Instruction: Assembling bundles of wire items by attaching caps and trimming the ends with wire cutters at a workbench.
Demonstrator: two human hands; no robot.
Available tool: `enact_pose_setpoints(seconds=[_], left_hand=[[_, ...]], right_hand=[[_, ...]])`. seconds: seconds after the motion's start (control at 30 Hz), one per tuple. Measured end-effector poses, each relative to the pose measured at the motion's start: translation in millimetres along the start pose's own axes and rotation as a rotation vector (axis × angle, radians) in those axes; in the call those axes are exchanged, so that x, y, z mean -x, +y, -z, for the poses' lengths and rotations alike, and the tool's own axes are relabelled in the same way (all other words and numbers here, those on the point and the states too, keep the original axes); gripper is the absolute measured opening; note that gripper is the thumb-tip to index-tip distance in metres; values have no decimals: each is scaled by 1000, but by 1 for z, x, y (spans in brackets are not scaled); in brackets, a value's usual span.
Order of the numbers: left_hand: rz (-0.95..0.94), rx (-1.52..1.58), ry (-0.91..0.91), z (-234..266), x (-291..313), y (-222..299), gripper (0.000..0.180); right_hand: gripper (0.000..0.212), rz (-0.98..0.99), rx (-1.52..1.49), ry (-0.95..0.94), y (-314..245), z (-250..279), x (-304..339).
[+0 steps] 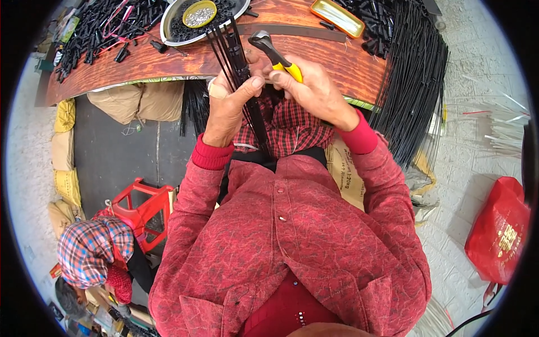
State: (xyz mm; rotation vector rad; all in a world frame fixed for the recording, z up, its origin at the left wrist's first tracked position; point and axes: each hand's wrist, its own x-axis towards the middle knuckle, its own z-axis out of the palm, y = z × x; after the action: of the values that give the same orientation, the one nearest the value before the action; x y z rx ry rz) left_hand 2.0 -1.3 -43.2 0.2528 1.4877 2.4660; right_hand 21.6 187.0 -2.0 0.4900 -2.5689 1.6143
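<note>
Head view: writing first. Dark printing on a tan sack [345, 177] beside the right sleeve, partly covered. Gold lettering on a red bag [488, 224] on the floor [438, 264], far right.

Pose: both forearms come up from below, elbows out, red cuffs [213, 153] at the wrists, hands converging just past the near edge of the wooden surface [348, 67]. Left hand [231, 101] is wrapped around a bundle of black rods [238, 59], thumb laid across it and pointing right; pale wrap on one finger. Left grip: pressed around the rods. Right hand [314, 90] angles up and left, grip clamped on the yellow handles of the cutters [275, 55]; cutter head points up-left, just right of the rod tops. Can't tell if its jaws are apart.

Rods run tilted, tops over the surface, lower ends down at the lap, by a red-black checked cloth [295, 121].

On surface: metal pan [164, 28] of small black parts, with a yellow bowl [185, 18] of silvery bits inside. Orange-rimmed tin [342, 19] to the right. Black parts heaped far left; long black strands [415, 84] hang off the right end.

Lower left: another person in a checked head covering [84, 247], near a red stool [120, 203].
</note>
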Motion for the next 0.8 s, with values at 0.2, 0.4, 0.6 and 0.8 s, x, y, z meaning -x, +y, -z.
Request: enact_pose_setpoints(seconds=[0.2,0.4,0.6,0.8], left_hand=[[-25,-11,-47,-6,2,5,31],[-1,-113,-47,-2,4,0,29],[-14,-148,-41,-6,7,4,28],[-33,-200,-22,-10,9,6,28]], right_hand=[[22,-242,-74,-483,-7,39,-3],[21,-214,140,-615,-17,56,-15],[18,-228,168,-703,-17,65,-24],[22,-388,20,-779,-24,71,-34]])
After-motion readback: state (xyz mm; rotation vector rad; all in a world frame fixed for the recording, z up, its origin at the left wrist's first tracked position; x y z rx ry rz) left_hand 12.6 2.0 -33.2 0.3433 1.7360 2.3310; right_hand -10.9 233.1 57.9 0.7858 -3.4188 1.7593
